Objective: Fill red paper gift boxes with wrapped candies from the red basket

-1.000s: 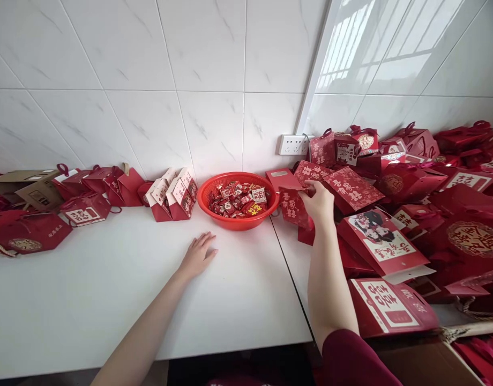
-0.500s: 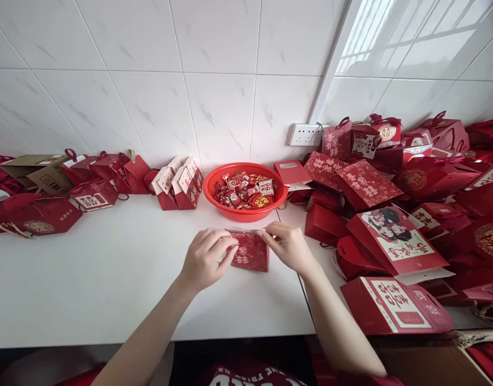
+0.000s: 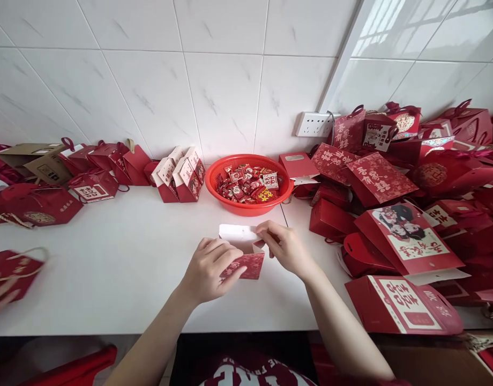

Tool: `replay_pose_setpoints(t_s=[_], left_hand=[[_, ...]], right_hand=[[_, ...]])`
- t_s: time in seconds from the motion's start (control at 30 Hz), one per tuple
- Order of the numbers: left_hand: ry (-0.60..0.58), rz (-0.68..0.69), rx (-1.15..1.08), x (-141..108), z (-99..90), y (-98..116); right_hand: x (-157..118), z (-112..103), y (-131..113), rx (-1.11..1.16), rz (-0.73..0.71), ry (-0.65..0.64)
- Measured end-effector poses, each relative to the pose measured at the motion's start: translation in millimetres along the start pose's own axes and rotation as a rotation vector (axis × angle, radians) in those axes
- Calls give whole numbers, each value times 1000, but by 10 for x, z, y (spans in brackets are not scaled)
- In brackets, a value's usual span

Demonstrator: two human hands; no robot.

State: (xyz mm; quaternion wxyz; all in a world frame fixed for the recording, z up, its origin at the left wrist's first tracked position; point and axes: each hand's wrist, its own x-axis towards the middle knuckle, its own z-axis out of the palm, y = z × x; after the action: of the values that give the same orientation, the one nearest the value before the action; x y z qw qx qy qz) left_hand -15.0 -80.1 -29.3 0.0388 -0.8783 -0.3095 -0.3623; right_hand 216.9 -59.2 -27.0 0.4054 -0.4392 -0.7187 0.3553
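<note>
A small red gift box with pale lettering stands on the white table in front of me. Its top is open, and the white inner side of a raised flap shows at the back. My left hand is closed on the box's left side, with the fingers over its upper edge. My right hand pinches the flap at the back right corner. Just behind the box sits a red plastic basket full of wrapped candies.
Two white-and-red boxes stand left of the basket, with more boxes beyond. Many red boxes are piled at the right. Another person's hand touches a red box at far left. A power strip is against the wall.
The box's top has been opened and its flap now stands up, showing white. Another person's hand with a red box has appeared at the far left. The view has tilted slightly.
</note>
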Motion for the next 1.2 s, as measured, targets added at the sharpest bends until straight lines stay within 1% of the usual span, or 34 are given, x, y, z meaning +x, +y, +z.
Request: replay_pose_setpoints(t_s=[0.1,0.23,0.3,0.4,0.53,0.57,0.63,0.73,0.83,0.93,1.03,1.13,1.2], left_hand=[[-98,36,-54,-38,-96,-25],[-187,66,-141,26,-189,-52],[-209,83,-185,78,-214,-44],[-217,108,-206,130,-244,-28],[-206,96,-198,125,-277,-69],[-204,82,-196,114,-279,-89],[-200,56,-207,88,-272,-129],[-195,40,-246,58,-243,-167],[-187,31,-277,57,-218,-175],[-176,26,-303,72,-206,-180],[-170,12,-315,70,-196,-190],[-176,-13,-352,62,-189,-183],[-165,-46,-398,77,-193,-167]], right_hand=[[38,-88,-42,-80,-50,-81],[109,-80,-167,-263,-49,-78],[134,-37,-242,-384,-41,-108],[158,3,-311,-498,-76,-211],[206,-16,-272,-576,-92,-306],[224,-22,-249,-578,-103,-305],[262,-28,-205,-547,-162,-246],[306,-18,-179,-485,-306,-144],[323,1,-202,-450,-476,-137],[331,3,-221,-482,-614,-85],[348,-17,-202,-558,-636,-76],[377,-36,-158,-580,-579,-125],[402,-38,-134,-526,-538,-182]])
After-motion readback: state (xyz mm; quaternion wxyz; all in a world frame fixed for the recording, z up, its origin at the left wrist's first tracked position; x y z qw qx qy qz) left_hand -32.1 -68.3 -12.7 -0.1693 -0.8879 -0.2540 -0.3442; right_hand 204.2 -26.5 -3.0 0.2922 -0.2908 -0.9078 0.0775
